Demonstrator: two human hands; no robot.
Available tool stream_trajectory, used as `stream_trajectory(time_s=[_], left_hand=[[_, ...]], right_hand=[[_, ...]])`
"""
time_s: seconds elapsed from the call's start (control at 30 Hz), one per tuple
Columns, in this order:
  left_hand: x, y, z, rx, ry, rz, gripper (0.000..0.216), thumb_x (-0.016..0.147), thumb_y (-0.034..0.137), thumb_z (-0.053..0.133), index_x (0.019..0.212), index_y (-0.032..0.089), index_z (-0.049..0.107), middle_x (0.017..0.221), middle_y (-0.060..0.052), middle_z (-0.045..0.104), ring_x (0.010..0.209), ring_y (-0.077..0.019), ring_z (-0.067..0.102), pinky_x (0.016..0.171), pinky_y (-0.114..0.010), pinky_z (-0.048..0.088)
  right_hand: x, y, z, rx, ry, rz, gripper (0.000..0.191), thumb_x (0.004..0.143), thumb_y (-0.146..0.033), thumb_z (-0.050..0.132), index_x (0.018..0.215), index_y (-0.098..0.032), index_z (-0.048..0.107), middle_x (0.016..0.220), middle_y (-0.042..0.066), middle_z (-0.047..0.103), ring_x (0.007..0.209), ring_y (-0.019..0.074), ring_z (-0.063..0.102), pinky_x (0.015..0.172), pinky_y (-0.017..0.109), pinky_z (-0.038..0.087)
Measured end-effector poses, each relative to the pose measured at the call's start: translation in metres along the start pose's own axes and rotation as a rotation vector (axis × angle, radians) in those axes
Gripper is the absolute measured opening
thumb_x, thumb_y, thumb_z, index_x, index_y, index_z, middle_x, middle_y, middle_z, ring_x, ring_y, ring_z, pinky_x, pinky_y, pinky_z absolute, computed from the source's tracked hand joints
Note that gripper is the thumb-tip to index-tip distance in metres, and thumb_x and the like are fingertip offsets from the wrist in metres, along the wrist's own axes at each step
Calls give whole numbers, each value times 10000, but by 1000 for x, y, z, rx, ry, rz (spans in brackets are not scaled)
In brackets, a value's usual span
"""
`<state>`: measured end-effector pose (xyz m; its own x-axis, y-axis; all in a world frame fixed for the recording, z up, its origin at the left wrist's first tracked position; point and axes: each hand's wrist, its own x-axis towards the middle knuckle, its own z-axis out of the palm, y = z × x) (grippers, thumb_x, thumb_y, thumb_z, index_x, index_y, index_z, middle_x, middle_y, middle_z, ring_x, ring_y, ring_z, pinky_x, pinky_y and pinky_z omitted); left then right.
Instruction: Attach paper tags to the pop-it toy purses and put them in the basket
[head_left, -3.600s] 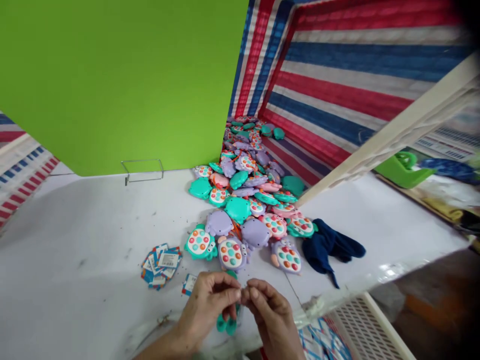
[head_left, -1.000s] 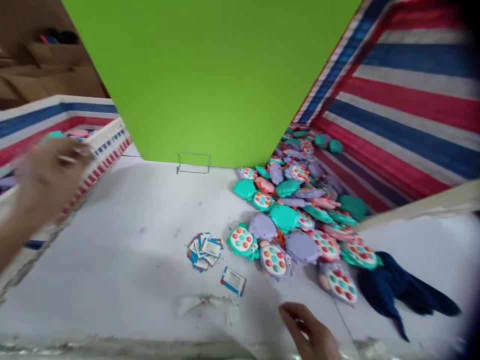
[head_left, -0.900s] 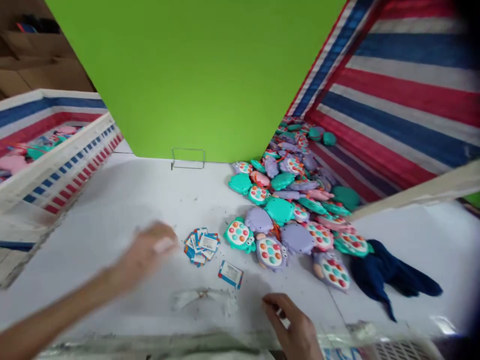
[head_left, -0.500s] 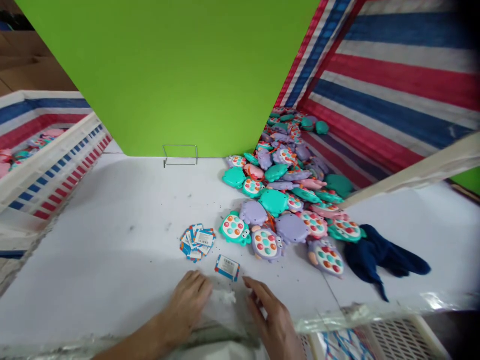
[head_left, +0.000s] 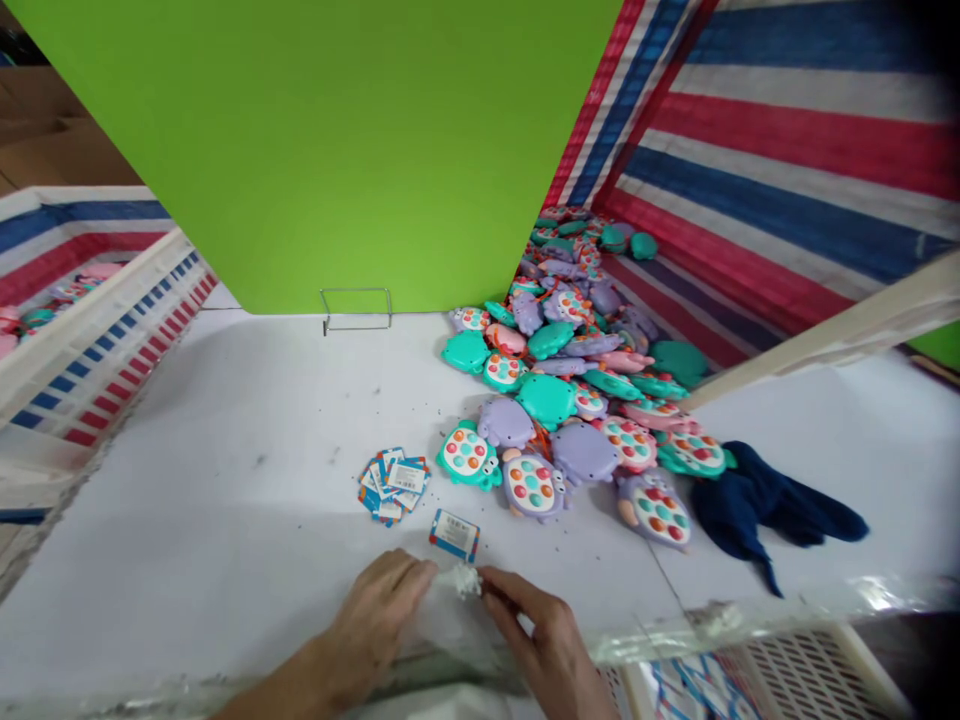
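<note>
At the front of the white table, a crumpled, whitish piece of see-through plastic (head_left: 463, 580) lies between my two hands. My left hand (head_left: 382, 615) is closed, thumb and fingers pressed together on its left end. My right hand (head_left: 544, 630) pinches at its right edge with the thumb and index finger. Whether the plastic is a bag, I cannot tell. Just beyond my fingers lies a single card with a barcode (head_left: 454, 535), blue and red at its edges. A loose pile of similar cards (head_left: 394, 485) sits farther to the left.
A heap of turtle-like toys (head_left: 551, 400) in teal, purple and pink spreads along the right. Beside it lies a dark blue cloth (head_left: 772, 505). A green panel (head_left: 337, 150) stands behind, with a wire bracket (head_left: 357, 328) at its foot. A white crate (head_left: 97, 350) stands left.
My hands have come up slightly and closer together. The right fingertips have closed in to the whitish plastic, which now sits higher and shows more clearly. The cards and toys stay put.
</note>
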<state>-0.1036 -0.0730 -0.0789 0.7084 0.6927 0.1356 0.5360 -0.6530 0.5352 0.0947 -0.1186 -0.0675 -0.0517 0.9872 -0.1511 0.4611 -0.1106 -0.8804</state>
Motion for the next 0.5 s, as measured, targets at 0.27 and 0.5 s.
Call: stream_trajectory(time_s=[0.27, 0.5], left_hand=[[6, 4, 4, -34, -18, -33, 252, 904, 171, 250, 962, 174, 496, 810, -49, 567, 731, -160, 518, 658, -267, 444], [6, 5, 5, -58, -106, -136, 272, 912, 205, 245, 882, 178, 514, 777, -37, 556, 707, -149, 528, 651, -247, 440]], right_hand=[[4, -1, 2, -41, 114, -6, 201, 819, -279, 495, 869, -182, 664, 723, 27, 687, 629, 153, 611, 594, 199, 489], [2, 2, 0, -218, 107, -25, 193, 853, -251, 421, 800, -204, 600, 694, 18, 652, 595, 151, 585, 573, 228, 459]])
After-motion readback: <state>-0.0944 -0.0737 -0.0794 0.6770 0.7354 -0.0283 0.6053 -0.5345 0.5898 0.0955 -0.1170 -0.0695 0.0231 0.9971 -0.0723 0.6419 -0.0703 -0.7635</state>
